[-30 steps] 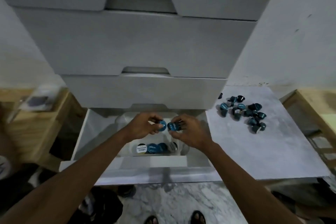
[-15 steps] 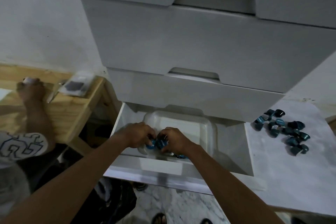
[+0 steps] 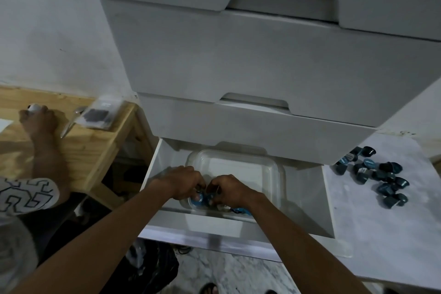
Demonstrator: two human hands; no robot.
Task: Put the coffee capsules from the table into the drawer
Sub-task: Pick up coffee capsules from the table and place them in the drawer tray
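The bottom drawer [image 3: 307, 205] of a white cabinet stands pulled out, with a clear plastic tub [image 3: 267, 167] inside it. My left hand [image 3: 181, 181] and my right hand [image 3: 230, 190] are side by side low in the tub's near end, fingers curled around blue coffee capsules [image 3: 199, 198]. More blue capsules [image 3: 241, 210] lie in the tub by my right wrist. Several dark blue capsules [image 3: 377, 178] sit in a heap on the white table [image 3: 381, 241] to the right.
Two shut drawers [image 3: 238, 67] rise above the open one. A wooden table [image 3: 78, 141] at the left carries a plastic packet [image 3: 100, 114], and another person's hand [image 3: 38, 119] rests on it. Marble floor and a dark bag [image 3: 152, 267] lie below.
Both hands have gone down from above the tub into its near end with the capsules. The view has swung left, so the drawer and the capsule heap sit further right.
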